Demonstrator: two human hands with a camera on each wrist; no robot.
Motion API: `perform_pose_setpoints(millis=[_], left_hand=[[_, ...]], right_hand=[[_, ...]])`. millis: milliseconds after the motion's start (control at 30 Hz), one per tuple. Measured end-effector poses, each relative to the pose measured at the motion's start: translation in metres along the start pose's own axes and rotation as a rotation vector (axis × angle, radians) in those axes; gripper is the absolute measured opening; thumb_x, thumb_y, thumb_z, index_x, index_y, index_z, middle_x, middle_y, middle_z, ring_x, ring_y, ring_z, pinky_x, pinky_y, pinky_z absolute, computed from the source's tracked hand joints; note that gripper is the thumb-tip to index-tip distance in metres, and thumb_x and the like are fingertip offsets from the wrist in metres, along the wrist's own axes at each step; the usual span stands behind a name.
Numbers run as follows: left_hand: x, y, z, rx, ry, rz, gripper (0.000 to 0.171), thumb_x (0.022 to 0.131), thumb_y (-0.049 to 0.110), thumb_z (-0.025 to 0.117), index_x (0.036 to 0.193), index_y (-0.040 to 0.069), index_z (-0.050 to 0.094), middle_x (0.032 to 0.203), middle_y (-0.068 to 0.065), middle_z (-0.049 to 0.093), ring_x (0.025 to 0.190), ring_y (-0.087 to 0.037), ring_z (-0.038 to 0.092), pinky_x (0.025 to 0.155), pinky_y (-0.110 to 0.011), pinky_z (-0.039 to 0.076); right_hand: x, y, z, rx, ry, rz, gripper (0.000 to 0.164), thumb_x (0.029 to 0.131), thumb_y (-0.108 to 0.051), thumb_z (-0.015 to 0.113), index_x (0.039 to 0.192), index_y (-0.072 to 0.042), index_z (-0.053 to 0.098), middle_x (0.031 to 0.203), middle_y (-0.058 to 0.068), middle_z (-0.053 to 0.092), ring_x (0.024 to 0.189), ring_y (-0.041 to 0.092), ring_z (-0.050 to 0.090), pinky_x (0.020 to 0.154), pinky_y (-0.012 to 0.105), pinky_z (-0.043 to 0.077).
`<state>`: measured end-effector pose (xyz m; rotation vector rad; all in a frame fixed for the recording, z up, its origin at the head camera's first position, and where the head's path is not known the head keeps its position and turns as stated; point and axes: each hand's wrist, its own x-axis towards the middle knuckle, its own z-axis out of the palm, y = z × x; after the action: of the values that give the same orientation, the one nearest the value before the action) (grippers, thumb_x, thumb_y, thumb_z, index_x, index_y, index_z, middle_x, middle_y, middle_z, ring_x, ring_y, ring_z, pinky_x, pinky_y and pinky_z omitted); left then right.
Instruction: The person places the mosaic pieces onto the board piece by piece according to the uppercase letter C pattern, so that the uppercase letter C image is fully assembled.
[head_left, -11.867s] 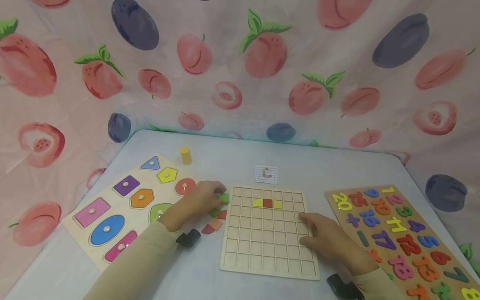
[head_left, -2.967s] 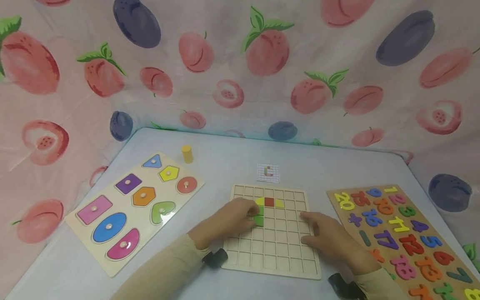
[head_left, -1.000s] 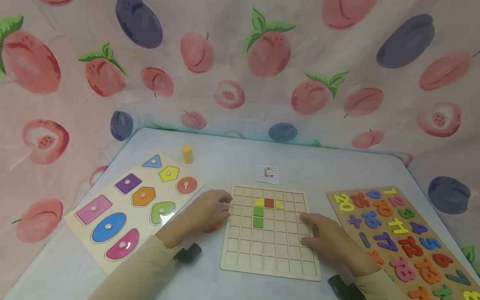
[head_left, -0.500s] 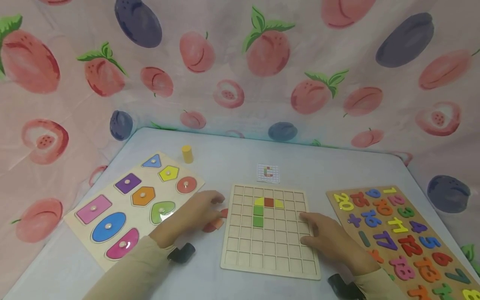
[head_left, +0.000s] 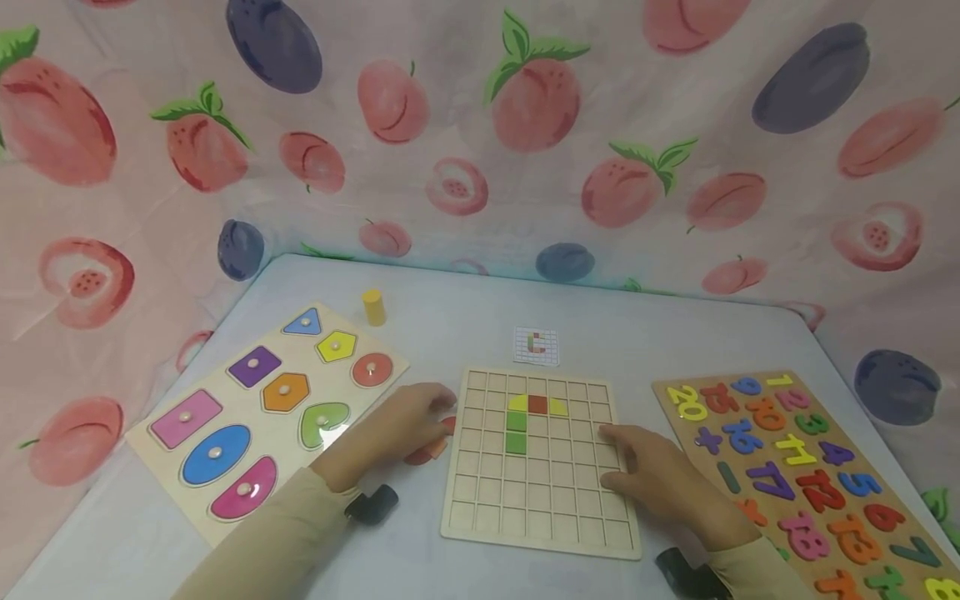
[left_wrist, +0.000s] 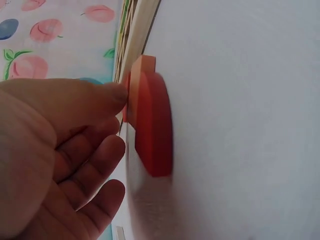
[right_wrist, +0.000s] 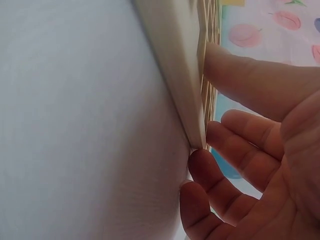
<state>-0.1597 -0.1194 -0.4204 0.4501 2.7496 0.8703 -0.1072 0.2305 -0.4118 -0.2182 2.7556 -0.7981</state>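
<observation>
Left of the pale wooden grid board (head_left: pixel 551 521), my left hand (head_left: pixel 393 425) is bent over a few loose flat pieces. In the left wrist view a red curved-edge piece (left_wrist: pixel 159 127) stands out in front of an orange piece (left_wrist: pixel 143 64), with another sliver of red behind. The thumb tip is right at these pieces, and the other fingers are loosely bent. My right hand (head_left: pixel 656 479) rests at the board's right edge, thumb and fingertips on the rim. The board holds a red square (head_left: pixel 537 405) between two yellow curved pieces (head_left: pixel 558 407), and two green squares (head_left: pixel 516 442).
Behind the board lies a small card (head_left: pixel 536 346) printed with a grid and coloured pattern. A shape puzzle with knobs (head_left: pixel 247 425) is at left, with a yellow cylinder (head_left: pixel 373 307) beyond it. A number puzzle (head_left: pixel 795 467) lies at right.
Green pieces moved from the table onto the board as two squares below the left yellow piece. My left hand went from the board back to the loose pieces; the right stayed.
</observation>
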Motion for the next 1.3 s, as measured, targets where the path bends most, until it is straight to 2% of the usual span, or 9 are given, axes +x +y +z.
perform_pose_setpoints(millis=[200,533,733,833,1033,1300], left_hand=[[0.0,0.0,0.0,0.01,0.007,-0.014,0.037,0.091,0.014,0.072,0.126,0.008,0.066,0.119,-0.003,0.068,0.113,-0.019,0.061,0.099,-0.038,0.049],[0.001,-0.004,-0.001,0.011,0.021,-0.012,0.033,0.09,0.01,0.069,0.123,0.01,0.068,0.114,-0.001,0.069,0.104,-0.016,0.061,0.097,-0.038,0.05],[0.001,-0.005,-0.004,0.035,0.032,0.009,0.03,0.091,0.011,0.07,0.12,0.007,0.069,0.114,-0.003,0.069,0.11,-0.022,0.062,0.098,-0.04,0.049],[0.001,-0.005,-0.005,0.046,0.029,-0.001,0.031,0.091,0.014,0.071,0.121,0.006,0.068,0.115,-0.004,0.069,0.113,-0.023,0.062,0.099,-0.041,0.049],[-0.004,-0.006,-0.008,0.049,0.016,-0.053,0.034,0.09,0.019,0.073,0.123,0.008,0.069,0.113,-0.001,0.068,0.109,-0.021,0.06,0.097,-0.041,0.05],[-0.013,-0.01,-0.012,0.043,0.025,-0.061,0.035,0.09,0.01,0.067,0.124,0.007,0.068,0.121,-0.004,0.067,0.12,-0.024,0.058,0.103,-0.044,0.046]], right_hand=[[-0.001,-0.002,-0.001,-0.001,-0.001,0.008,0.066,0.082,-0.019,0.08,0.14,-0.001,0.055,0.142,0.023,0.052,0.132,0.046,0.044,0.106,0.061,0.036],[-0.001,-0.002,-0.001,0.002,0.0,0.006,0.066,0.082,-0.019,0.08,0.14,-0.001,0.055,0.143,0.022,0.052,0.133,0.046,0.043,0.107,0.061,0.035],[-0.001,-0.001,0.0,-0.009,0.004,0.002,0.066,0.082,-0.02,0.08,0.14,-0.002,0.055,0.142,0.022,0.052,0.133,0.046,0.043,0.106,0.061,0.036],[0.0,-0.001,0.0,-0.01,0.003,0.008,0.066,0.082,-0.019,0.08,0.14,-0.002,0.055,0.143,0.022,0.052,0.133,0.046,0.043,0.106,0.061,0.036],[0.0,-0.002,-0.001,-0.001,-0.009,0.012,0.067,0.082,-0.021,0.081,0.141,-0.002,0.054,0.143,0.023,0.051,0.134,0.047,0.042,0.106,0.061,0.035],[0.0,-0.001,-0.001,0.008,-0.008,-0.002,0.067,0.082,-0.02,0.08,0.141,-0.001,0.054,0.143,0.023,0.051,0.134,0.047,0.041,0.107,0.061,0.034]])
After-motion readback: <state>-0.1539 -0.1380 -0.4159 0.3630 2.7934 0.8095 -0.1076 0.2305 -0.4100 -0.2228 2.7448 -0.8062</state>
